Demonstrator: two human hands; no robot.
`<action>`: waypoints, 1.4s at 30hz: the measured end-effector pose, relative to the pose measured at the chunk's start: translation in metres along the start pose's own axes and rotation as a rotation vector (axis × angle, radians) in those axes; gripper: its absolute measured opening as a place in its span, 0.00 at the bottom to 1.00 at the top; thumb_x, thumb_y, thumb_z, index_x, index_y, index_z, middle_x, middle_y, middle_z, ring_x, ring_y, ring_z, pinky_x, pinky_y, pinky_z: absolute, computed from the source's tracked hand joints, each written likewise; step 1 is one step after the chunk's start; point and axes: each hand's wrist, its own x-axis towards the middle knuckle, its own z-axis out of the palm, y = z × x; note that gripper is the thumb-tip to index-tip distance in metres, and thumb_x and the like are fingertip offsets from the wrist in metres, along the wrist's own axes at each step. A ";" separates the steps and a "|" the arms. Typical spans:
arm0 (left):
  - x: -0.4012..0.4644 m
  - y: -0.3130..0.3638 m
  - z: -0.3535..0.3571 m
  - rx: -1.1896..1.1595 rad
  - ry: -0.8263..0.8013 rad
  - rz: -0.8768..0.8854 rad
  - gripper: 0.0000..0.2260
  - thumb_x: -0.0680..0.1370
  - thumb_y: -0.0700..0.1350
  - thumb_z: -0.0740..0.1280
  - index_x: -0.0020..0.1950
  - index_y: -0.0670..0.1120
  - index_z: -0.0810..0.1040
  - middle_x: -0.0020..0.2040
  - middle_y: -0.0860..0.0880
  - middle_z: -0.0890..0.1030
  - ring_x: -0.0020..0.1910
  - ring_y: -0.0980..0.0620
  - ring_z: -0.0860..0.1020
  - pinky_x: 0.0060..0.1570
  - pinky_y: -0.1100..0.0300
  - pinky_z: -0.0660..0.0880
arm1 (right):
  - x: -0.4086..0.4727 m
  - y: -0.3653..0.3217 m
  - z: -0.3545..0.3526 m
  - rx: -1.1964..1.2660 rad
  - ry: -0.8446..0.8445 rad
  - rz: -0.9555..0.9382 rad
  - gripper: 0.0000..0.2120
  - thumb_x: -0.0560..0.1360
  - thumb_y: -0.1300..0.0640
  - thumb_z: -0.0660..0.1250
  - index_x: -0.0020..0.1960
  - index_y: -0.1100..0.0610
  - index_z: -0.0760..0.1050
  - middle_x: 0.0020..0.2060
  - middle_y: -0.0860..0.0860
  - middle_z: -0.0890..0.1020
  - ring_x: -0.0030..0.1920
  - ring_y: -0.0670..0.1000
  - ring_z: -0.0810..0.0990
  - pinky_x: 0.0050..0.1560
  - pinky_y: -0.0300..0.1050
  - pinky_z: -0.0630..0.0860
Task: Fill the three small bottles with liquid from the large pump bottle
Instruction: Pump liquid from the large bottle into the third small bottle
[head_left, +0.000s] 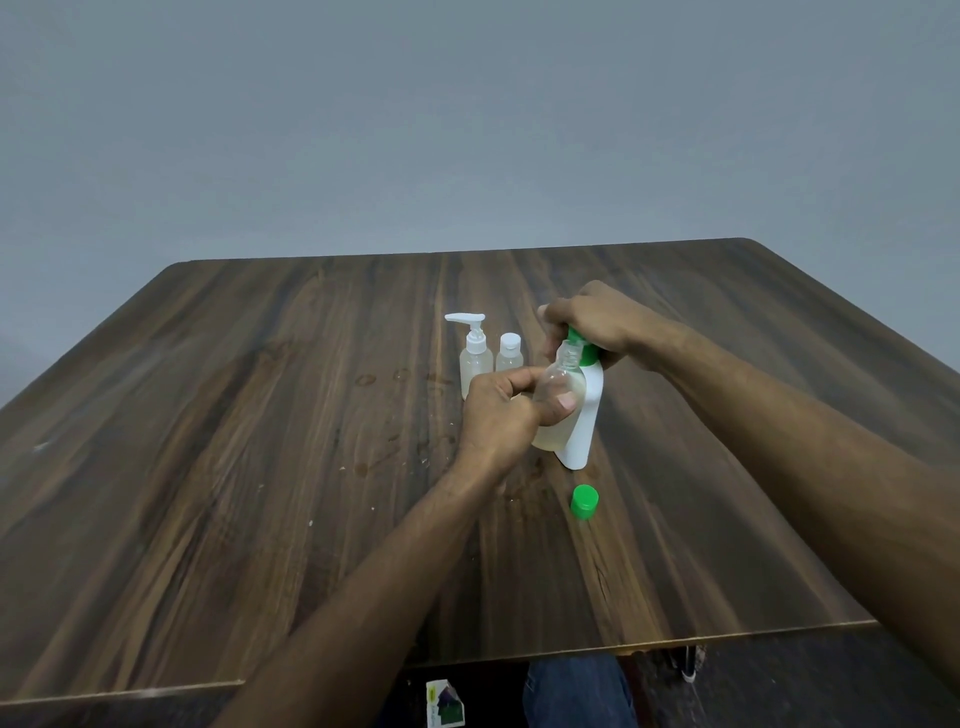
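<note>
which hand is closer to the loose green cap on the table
Left. The left hand, gripping the small clear bottle, is just up and left of the green cap. The right hand sits farther back, on the large pump bottle's green top.

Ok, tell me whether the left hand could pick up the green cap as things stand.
Probably not yet: the left hand grips the small clear bottle. The green cap lies uncovered on the table nearby.

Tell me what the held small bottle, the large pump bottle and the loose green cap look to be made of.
Held small bottle: clear, glossy plastic, probably; pale liquid shows through it. Large pump bottle: opaque white plastic, smooth with a soft sheen. Loose green cap: opaque green plastic, seemingly moulded, slightly shiny.
</note>
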 end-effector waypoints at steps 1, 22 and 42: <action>0.000 0.000 0.000 -0.002 -0.002 0.003 0.08 0.71 0.36 0.72 0.46 0.48 0.84 0.42 0.49 0.83 0.43 0.51 0.79 0.51 0.44 0.78 | -0.001 0.000 -0.001 0.019 -0.015 0.007 0.19 0.81 0.48 0.62 0.45 0.62 0.80 0.42 0.57 0.86 0.33 0.52 0.82 0.34 0.43 0.76; 0.000 0.000 0.000 -0.015 0.001 -0.006 0.09 0.71 0.36 0.72 0.48 0.47 0.85 0.39 0.54 0.83 0.43 0.53 0.79 0.51 0.46 0.78 | -0.003 -0.004 -0.005 0.033 -0.071 0.033 0.19 0.83 0.47 0.61 0.45 0.61 0.80 0.38 0.54 0.85 0.37 0.53 0.83 0.39 0.45 0.79; 0.000 0.001 0.000 -0.005 -0.006 -0.006 0.10 0.70 0.35 0.72 0.44 0.50 0.84 0.38 0.53 0.83 0.41 0.54 0.79 0.51 0.46 0.78 | -0.002 -0.004 -0.002 0.037 -0.067 0.011 0.17 0.82 0.51 0.61 0.44 0.62 0.80 0.41 0.55 0.86 0.32 0.50 0.81 0.35 0.43 0.77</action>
